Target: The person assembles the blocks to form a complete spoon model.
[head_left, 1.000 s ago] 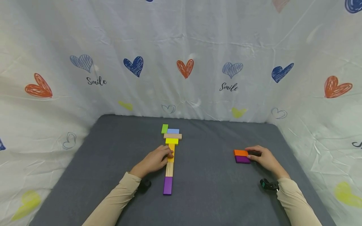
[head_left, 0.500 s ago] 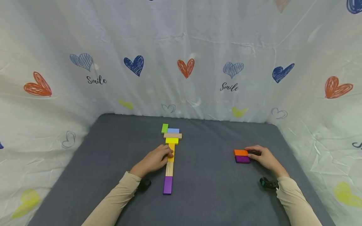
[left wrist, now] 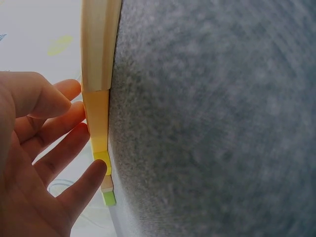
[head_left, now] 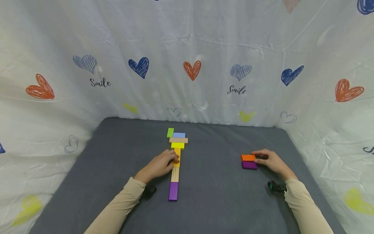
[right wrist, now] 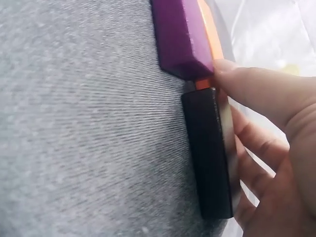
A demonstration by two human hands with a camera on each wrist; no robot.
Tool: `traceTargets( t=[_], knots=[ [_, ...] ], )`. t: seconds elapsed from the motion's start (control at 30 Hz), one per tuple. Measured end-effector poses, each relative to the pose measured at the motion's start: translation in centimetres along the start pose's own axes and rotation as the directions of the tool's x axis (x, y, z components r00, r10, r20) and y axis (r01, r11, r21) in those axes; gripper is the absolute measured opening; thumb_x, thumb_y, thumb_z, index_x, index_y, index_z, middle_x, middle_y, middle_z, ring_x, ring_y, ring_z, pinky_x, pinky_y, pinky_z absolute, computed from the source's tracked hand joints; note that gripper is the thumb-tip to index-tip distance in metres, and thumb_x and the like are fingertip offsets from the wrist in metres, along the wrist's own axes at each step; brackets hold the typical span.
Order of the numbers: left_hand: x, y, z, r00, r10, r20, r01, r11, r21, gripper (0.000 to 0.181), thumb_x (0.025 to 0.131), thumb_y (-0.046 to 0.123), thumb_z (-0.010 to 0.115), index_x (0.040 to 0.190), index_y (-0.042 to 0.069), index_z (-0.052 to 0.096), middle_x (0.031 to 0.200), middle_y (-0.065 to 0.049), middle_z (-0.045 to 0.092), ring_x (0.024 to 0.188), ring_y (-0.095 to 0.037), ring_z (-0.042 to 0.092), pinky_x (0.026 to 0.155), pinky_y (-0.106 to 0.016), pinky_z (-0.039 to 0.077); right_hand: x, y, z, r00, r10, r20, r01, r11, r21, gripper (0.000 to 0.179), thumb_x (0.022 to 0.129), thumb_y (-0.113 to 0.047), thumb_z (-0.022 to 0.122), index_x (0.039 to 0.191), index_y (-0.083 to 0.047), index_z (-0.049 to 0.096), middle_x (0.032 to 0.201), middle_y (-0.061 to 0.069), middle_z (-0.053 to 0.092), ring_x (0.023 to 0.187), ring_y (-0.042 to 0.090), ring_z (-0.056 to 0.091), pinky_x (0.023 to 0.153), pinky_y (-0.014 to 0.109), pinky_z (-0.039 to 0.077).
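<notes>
In the head view, a line of flat blocks runs toward the person. My left hand (head_left: 161,162) rests its fingertips on the amber block (head_left: 177,153), with a pale wood-coloured block (head_left: 175,175) and a purple block (head_left: 173,191) nearer. Beyond it lie a yellow block (head_left: 177,145), a tan block (head_left: 178,140), a blue block (head_left: 179,135) and a green block (head_left: 170,132). Over at the right, my right hand (head_left: 273,161) pinches the right end of an orange block (head_left: 248,158). A dark purple block (head_left: 249,165) sits against its near side. Under that palm is a black block (right wrist: 207,153).
A dark grey cloth (head_left: 210,201) covers the table. Behind and at both sides hangs a pale curtain (head_left: 163,39) printed with hearts. Between the block line and the right-hand blocks is a wide stretch of bare cloth.
My right hand has shifted slightly left, and the orange and dark purple blocks have slid a little the same way. The left hand stays in place on the amber block.
</notes>
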State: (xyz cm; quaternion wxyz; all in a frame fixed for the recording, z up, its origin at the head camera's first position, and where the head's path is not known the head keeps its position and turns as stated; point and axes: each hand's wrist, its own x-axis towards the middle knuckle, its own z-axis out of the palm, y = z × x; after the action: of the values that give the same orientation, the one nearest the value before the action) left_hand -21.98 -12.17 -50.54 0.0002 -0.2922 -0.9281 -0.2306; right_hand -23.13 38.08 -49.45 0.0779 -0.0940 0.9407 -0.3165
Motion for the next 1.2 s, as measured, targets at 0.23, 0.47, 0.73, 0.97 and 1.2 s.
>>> traceTargets(
  t=[0.23,0.47,0.73,0.97,1.2],
  knots=[
    [0.0,0.2,0.0,1.0,-0.008,0.001,0.008,1.0,-0.003,0.018,0.091,0.006,0.06,0.102,0.017,0.069,0.111,0.005,0.063,0.101,-0.011,0.054,0.086,-0.033,0.054,0.6,-0.1,0.0,0.998,-0.062,-0.022,0.06,0.996,-0.064,0.038,0.088,-0.027,0.074,0.122,-0.01,0.07,0.122,0.016,0.066,0.108,0.03,0.062,0.091,0.043,0.051],
    [-0.1,0.2,-0.1,1.0,-0.004,0.012,0.004,1.0,-0.009,0.02,0.092,0.006,0.059,0.104,0.016,0.069,0.11,0.005,0.063,0.099,-0.011,0.054,0.086,-0.033,0.053,1.1,-0.2,0.8,0.991,-0.109,-0.083,0.097,0.986,-0.138,0.032,0.085,-0.026,0.077,0.114,-0.013,0.074,0.114,0.01,0.071,0.104,0.028,0.063,0.092,0.049,0.052],
    [0.0,0.0,-0.1,1.0,-0.008,0.007,0.008,1.0,-0.005,0.019,0.092,0.005,0.059,0.103,0.017,0.069,0.112,0.005,0.063,0.102,-0.011,0.055,0.087,-0.033,0.053,2.7,-2.5,1.7,0.99,-0.09,-0.108,0.082,0.994,-0.076,0.035,0.088,-0.026,0.073,0.12,-0.01,0.07,0.122,0.016,0.068,0.112,0.036,0.062,0.095,0.055,0.05],
    [0.0,-0.1,-0.2,1.0,-0.012,0.013,0.013,1.0,-0.012,0.019,0.092,0.006,0.059,0.104,0.017,0.069,0.114,0.005,0.063,0.104,-0.012,0.055,0.088,-0.033,0.054,6.9,-6.9,4.2,0.988,-0.133,-0.084,0.134,0.991,0.011,0.035,0.09,-0.023,0.071,0.122,-0.009,0.068,0.122,0.015,0.068,0.107,0.031,0.066,0.089,0.047,0.055],
    [-0.1,-0.1,-0.2,1.0,0.0,0.015,0.0,1.0,-0.008,0.018,0.092,0.007,0.059,0.102,0.016,0.07,0.118,0.004,0.064,0.112,-0.014,0.057,0.093,-0.034,0.054,12.2,-12.3,7.5,0.977,-0.199,-0.073,0.203,0.978,0.055,0.032,0.091,-0.02,0.07,0.121,-0.009,0.069,0.118,0.012,0.068,0.102,0.027,0.067,0.088,0.043,0.056]
  ],
)
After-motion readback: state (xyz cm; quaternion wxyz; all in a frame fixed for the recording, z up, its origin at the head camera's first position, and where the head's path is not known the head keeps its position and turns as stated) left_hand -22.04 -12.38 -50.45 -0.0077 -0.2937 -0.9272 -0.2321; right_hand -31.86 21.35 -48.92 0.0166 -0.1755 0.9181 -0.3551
